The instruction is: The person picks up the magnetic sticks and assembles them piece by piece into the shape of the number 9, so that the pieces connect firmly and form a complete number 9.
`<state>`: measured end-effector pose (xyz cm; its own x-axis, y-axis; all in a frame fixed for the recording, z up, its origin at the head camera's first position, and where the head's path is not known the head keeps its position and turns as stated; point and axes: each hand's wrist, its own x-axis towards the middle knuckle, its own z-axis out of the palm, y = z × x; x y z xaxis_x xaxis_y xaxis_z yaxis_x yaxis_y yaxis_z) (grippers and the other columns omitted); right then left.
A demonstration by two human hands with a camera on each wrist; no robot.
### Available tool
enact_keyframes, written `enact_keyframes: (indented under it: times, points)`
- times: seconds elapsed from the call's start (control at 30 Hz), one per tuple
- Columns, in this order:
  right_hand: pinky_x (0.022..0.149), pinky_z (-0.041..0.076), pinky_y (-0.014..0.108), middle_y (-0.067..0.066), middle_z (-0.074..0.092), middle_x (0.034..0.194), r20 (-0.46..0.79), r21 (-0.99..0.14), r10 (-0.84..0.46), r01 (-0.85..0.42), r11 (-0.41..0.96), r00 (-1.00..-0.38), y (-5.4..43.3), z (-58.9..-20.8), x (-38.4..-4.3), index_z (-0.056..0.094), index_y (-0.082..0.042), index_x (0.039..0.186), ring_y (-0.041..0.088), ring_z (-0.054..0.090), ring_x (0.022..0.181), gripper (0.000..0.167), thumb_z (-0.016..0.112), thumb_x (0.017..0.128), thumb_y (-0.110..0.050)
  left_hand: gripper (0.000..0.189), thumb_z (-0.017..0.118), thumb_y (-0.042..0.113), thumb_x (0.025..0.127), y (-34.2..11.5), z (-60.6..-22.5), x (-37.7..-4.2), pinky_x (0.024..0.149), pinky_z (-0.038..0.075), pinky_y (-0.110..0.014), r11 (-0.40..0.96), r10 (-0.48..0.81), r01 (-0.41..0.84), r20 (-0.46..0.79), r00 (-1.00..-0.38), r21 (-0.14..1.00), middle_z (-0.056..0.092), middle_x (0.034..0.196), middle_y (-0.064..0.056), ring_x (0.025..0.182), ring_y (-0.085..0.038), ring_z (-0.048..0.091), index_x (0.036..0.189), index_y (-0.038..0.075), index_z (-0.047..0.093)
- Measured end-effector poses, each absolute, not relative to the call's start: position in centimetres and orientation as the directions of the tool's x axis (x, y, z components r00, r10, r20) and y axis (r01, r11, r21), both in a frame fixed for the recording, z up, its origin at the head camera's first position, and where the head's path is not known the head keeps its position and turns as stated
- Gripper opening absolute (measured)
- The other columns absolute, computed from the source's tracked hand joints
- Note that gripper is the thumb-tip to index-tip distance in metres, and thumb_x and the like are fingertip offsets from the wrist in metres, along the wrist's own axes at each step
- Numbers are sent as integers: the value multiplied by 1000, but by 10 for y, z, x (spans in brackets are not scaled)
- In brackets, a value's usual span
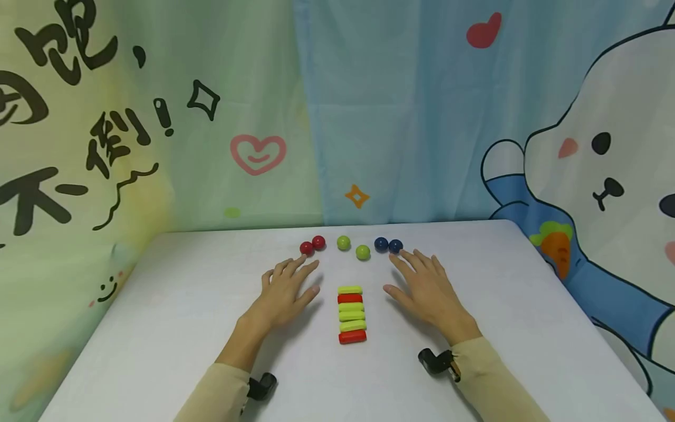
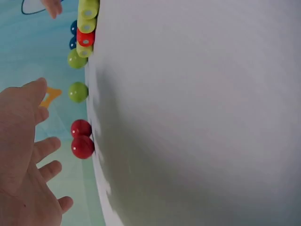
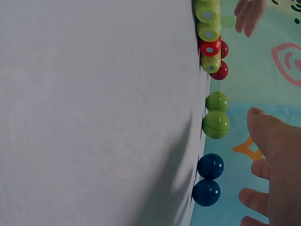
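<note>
My left hand [image 1: 285, 293] is held over the table with spread fingers and nothing in its grasp. Its fingertips come close to two red balls [image 1: 319, 242] in the head view. On the other side, my right hand [image 1: 429, 293] is likewise spread and holds nothing, its fingertips near two dark blue balls [image 1: 381, 244]. Two green balls [image 1: 343, 242] sit a little apart between those pairs. Between the hands, short yellow-green rods [image 1: 351, 316] and two red rods [image 1: 352, 337] lie stacked in a column running toward me; their round ends show pale centres in the wrist views.
A white table [image 1: 169, 305] carries everything. Behind its far edge hangs a printed curtain [image 1: 369, 117] with a cartoon animal, hearts and lettering. Both wrists wear a black camera mount [image 1: 435, 361], below beige sleeves [image 1: 495, 381].
</note>
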<state>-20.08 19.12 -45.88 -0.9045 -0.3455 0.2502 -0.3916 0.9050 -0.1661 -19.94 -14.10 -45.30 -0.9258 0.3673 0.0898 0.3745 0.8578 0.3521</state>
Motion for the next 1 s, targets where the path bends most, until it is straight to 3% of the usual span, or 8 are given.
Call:
enact_keyframes:
  times: [0.67,0.8,1.0]
  points:
    - [113,32,66,18,52,150,252,-176,-416,-464,868,-874,176,-461,-209,54,-9,148,44,43,142,61,66,99,-43,51,59,42,103,-125,-459,-204,106,34,-60,838,394,382,54,-918,390,56,148,-5,137,-32,46,150,24,53]
    - [108,41,63,16,54,149,251,-211,-404,-457,864,-879,175,-461,-210,55,-11,147,42,47,138,57,63,100,-43,49,59,40,103,-123,-462,-206,105,37,-57,811,415,394,48,-909,433,58,146,-4,135,-30,48,149,23,54]
    - [104,45,57,17,59,140,230,-337,-408,-466,818,-884,169,-460,-212,58,-11,145,39,51,125,53,63,101,-40,46,62,35,102,-121,-463,-209,116,34,-58,744,444,390,34,-895,543,59,146,-6,140,-32,48,145,18,58]
